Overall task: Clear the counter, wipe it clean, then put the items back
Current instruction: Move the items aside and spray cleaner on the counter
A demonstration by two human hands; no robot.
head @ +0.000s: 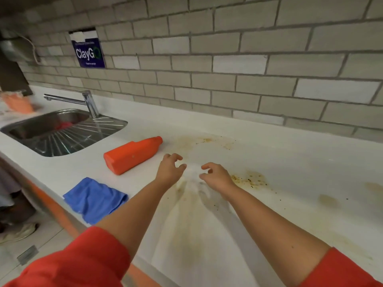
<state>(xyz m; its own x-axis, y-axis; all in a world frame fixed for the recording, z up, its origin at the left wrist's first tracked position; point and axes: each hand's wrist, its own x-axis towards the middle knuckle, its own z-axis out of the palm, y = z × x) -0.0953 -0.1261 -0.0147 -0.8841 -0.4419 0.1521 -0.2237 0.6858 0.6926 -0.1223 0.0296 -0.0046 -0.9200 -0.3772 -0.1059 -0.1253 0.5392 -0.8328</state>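
My left hand (pixel 170 169) and my right hand (pixel 217 176) hover close together over the stained white counter (pixel 290 162), fingers loosely curled, with nothing visibly pinched. Between them is the blurred, bunched far end of a thin white sheet (pixel 196 224) that spreads toward me over brown stains. An orange bottle (pixel 130 155) lies on its side left of my left hand. A crumpled blue cloth (pixel 95 198) sits near the counter's front edge, left of my left forearm. Brown crumbs and smears (pixel 248 179) lie right of my right hand.
A steel sink (pixel 62 133) with a faucet (pixel 83 100) is set in the counter at the far left, something red inside it. A blurred orange object (pixel 18 103) stands behind the sink. A tiled wall runs along the back. More stains (pixel 207 140) mark the counter farther back.
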